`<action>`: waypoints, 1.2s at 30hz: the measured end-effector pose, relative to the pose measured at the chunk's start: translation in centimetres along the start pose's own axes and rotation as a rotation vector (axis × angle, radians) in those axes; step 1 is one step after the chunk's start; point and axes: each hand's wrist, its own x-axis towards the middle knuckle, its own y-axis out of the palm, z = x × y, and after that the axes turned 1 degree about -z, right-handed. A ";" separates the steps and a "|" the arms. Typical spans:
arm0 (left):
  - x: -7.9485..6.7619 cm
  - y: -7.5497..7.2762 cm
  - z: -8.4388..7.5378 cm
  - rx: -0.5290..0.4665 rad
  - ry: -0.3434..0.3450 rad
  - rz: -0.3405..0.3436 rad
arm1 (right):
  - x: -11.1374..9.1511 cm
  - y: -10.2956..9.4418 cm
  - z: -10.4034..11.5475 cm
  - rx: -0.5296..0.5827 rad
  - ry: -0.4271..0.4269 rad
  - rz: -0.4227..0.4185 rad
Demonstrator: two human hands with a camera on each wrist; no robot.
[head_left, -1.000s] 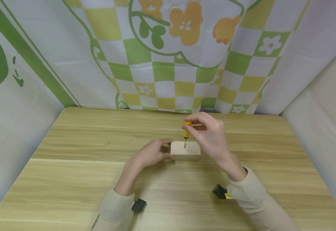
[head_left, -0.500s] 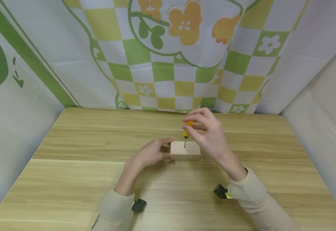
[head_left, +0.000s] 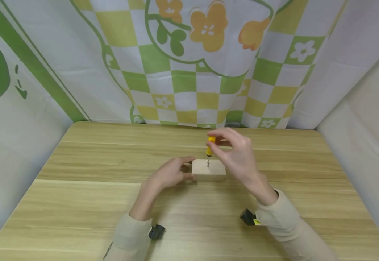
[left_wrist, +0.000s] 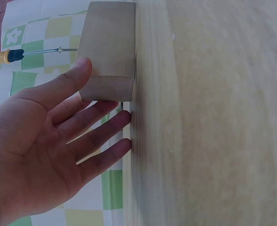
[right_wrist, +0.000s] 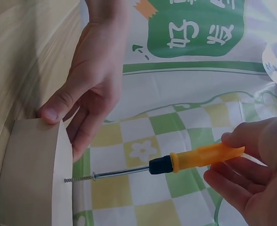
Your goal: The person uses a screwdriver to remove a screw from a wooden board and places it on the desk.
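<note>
A pale wooden block lies on the table, steadied at its left end by my left hand. The thumb and fingers of that hand grip the block's two long sides, as the left wrist view shows. My right hand pinches the yellow handle of a screwdriver between thumb and fingers. The screwdriver stands upright over the block, shaft down. At its tip a screw points into the block's top face, most of its thread showing above the wood.
The wood-grain table runs out on all sides of the block. Behind it hangs a checked, flowered cloth, with pale cloth walls at left and right. Small black cameras sit at both wrists.
My right hand's fingers shift around the screwdriver handle, rising and spreading slightly, then coming back down. The block and left hand stay where they were.
</note>
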 end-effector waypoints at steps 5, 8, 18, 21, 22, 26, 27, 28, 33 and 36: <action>0.0 0.0 0.0 -0.007 -0.001 0.004 | 0.0 0.0 0.3 0.060 0.046 0.043; 0.1 0.0 0.1 -0.007 0.003 0.002 | 0.1 0.0 0.4 0.090 0.073 0.077; 0.0 0.0 0.1 -0.012 0.003 0.006 | -0.1 0.3 0.0 -0.008 0.049 -0.011; 0.0 0.0 0.1 -0.013 -0.001 0.004 | -0.1 0.3 -0.1 -0.025 0.035 -0.027; 0.0 0.0 0.1 -0.010 -0.001 0.004 | -0.1 0.3 -0.1 -0.027 0.030 -0.031; 0.0 0.0 0.1 -0.011 -0.004 0.005 | -0.1 0.2 0.0 -0.036 0.018 -0.030; 0.0 0.0 0.1 -0.010 -0.004 0.006 | -0.1 0.1 0.0 -0.033 0.018 -0.026; 0.0 0.0 0.1 -0.012 -0.004 0.006 | -0.1 0.1 0.0 -0.027 0.018 -0.021; 0.0 0.0 0.1 -0.015 -0.005 0.005 | -0.1 -0.1 0.0 0.023 0.006 0.011; 0.0 0.0 0.0 -0.017 -0.009 0.004 | -0.1 -0.2 -0.2 0.039 -0.016 0.042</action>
